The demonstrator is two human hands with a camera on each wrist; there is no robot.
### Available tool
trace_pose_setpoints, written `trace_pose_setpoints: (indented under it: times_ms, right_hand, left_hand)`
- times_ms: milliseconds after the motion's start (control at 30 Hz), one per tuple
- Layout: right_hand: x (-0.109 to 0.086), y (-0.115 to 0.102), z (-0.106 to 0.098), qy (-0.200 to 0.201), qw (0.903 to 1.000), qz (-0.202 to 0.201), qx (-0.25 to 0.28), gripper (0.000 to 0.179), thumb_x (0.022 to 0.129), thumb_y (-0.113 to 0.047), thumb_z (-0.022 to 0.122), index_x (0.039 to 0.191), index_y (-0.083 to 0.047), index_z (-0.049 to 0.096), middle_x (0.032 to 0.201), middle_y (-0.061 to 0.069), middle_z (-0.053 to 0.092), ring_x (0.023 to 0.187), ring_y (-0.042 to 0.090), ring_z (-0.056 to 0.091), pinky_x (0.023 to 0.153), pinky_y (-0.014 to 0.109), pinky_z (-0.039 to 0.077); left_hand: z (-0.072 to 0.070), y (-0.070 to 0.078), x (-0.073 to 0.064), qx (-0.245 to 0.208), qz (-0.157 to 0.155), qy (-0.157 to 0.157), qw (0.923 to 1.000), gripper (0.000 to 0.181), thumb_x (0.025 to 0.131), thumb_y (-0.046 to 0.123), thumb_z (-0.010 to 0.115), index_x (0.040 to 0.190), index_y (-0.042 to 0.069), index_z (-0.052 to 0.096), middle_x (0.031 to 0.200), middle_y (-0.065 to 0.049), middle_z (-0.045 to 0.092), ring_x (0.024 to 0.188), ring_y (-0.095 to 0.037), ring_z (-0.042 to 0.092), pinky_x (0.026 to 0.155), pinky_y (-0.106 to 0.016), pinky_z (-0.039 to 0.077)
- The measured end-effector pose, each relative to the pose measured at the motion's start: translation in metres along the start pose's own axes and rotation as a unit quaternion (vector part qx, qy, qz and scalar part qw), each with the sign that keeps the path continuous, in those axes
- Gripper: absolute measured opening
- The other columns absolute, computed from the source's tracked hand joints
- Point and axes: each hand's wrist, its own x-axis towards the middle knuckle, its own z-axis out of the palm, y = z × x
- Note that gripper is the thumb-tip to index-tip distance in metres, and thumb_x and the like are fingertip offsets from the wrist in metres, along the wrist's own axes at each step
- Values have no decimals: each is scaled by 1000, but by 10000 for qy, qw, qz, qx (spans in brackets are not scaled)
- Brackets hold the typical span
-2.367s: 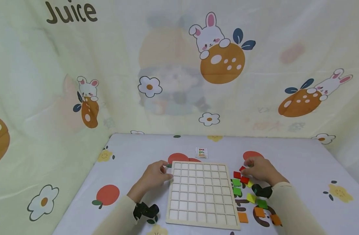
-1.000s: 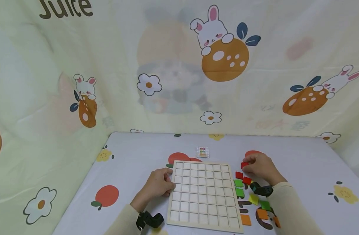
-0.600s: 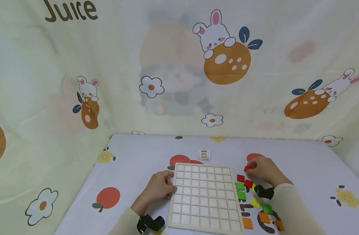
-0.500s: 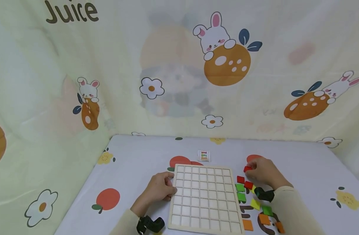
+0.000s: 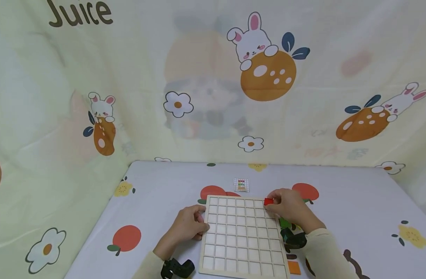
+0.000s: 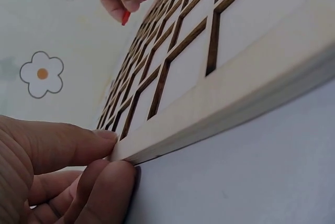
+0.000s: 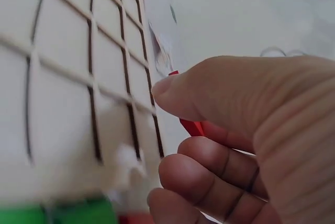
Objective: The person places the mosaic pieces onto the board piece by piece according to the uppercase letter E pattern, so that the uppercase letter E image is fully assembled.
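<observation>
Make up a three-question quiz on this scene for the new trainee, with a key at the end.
1. Multiple choice: what colour is the tile that the right hand pinches?
A) green
B) red
C) orange

2. True or false: the left hand holds the wooden grid board by its right edge.

3. Fill in the blank: in the head view, the small printed card lies just beyond the board's ____ edge (near or far).

Key:
1. B, red
2. False; it holds the board by its left edge
3. far
</observation>
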Motion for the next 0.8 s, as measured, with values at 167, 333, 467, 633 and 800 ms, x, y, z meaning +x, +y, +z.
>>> trace_pose_setpoints:
  times_ms: [167, 333, 467, 633, 800]
  right_hand:
    - [2, -13, 19, -218, 9997, -11, 115, 17, 85, -14, 82, 100, -9, 74, 79, 1, 57, 79, 19, 52, 65, 32, 46]
    - [5, -25, 32, -361, 9992, 116, 123, 17, 86, -14, 84, 100, -11, 75, 80, 2, 56, 83, 20, 51, 67, 32, 44]
    - [4, -30, 37, -426, 9989, 136, 157, 16, 86, -13, 82, 101, -12, 75, 81, 2, 56, 83, 20, 51, 66, 32, 44]
    - [4, -35, 39, -388, 9989, 244, 118, 17, 85, -14, 83, 100, -13, 76, 80, 2, 56, 85, 20, 52, 66, 32, 44]
    - [3, -37, 39, -356, 9986, 362, 135, 20, 84, -14, 85, 102, -12, 76, 81, 3, 56, 87, 21, 53, 65, 32, 46]
  left_hand:
    - [0, -3, 0, -88, -37, -29, 10000, 59, 86, 3, 80, 140, -7, 58, 82, -6, 59, 56, -11, 60, 48, -24, 56]
    - [1, -7, 0, -94, -38, -12, 9999, 58, 87, 4, 81, 139, -6, 58, 82, -7, 59, 55, -12, 61, 49, -25, 56]
    - [1, -9, 0, -83, -13, 26, 10000, 57, 86, 4, 81, 138, -6, 59, 83, -6, 59, 55, -12, 61, 50, -26, 57]
    - [0, -8, 0, -110, 64, 44, 9999, 55, 86, 3, 80, 136, -8, 60, 83, -5, 60, 55, -11, 62, 50, -27, 58]
    - [0, -6, 0, -151, 73, 45, 9998, 54, 86, 3, 81, 135, -7, 61, 83, -5, 60, 54, -11, 61, 50, -27, 58]
